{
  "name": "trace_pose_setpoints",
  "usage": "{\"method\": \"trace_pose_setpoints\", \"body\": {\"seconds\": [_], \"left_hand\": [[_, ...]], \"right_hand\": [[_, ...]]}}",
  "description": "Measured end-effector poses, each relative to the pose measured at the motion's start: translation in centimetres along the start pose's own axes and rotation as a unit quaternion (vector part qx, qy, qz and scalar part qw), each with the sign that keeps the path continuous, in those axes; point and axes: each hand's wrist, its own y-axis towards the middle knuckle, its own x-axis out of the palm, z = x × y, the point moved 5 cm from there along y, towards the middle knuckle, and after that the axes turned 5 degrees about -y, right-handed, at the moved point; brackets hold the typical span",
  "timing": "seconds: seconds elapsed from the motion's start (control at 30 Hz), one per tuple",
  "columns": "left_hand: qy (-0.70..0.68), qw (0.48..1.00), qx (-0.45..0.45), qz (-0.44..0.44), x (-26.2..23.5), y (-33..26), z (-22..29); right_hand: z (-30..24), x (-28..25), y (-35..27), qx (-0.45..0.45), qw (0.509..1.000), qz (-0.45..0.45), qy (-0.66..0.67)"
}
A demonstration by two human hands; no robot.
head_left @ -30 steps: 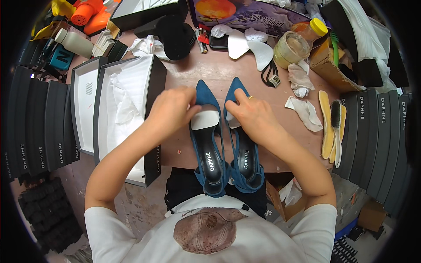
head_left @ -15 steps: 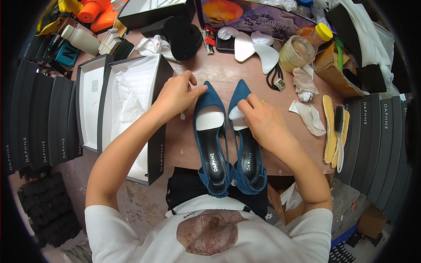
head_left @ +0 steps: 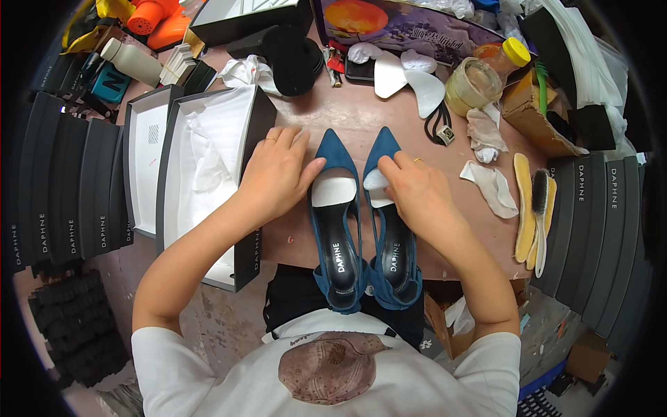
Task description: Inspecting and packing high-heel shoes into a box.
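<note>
A pair of blue pointed slingback shoes lies side by side at the table's front edge, toes pointing away from me. The left shoe (head_left: 332,146) has a white insert (head_left: 333,188) in its toe opening. In the right shoe (head_left: 379,144) a white wad of stuffing (head_left: 376,181) shows at the same place. My right hand (head_left: 420,187) is closed over the outer edge of that shoe's opening, its fingertips beside the wad. With fingers stretched out, my left hand (head_left: 278,170) holds nothing; its thumb is close to the left shoe's side, and I cannot tell whether they touch.
An open shoe box (head_left: 250,142) with white paper (head_left: 208,163) and its lid (head_left: 142,181) stand at left. Stacked dark boxes flank both sides. At right lie a white cloth (head_left: 490,187), a brush (head_left: 540,208) and yellow pads (head_left: 522,208); a glass jar (head_left: 474,87) stands farther back.
My left hand has drawn slightly back toward me and left, and its curled fingers have straightened. The right hand stays at the right shoe. The shoes have hardly moved.
</note>
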Motion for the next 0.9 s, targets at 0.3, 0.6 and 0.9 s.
{"method": "trace_pose_setpoints", "body": {"seconds": [0.3,0.6,0.9], "left_hand": [[0.040,0.998,0.042,-0.014,1.2,-0.3,0.5],[0.071,0.997,0.010,-0.020,0.2,-1.1,0.4],[-0.028,0.990,0.125,0.050,-2.4,-0.6,4.6]], "right_hand": [[-0.2,-0.1,-0.3,-0.095,0.986,0.136,-0.021],[2.8,-1.8,2.2,-0.007,0.995,0.027,0.097],[12.5,0.3,8.7,0.241,0.948,0.098,-0.182]]}}
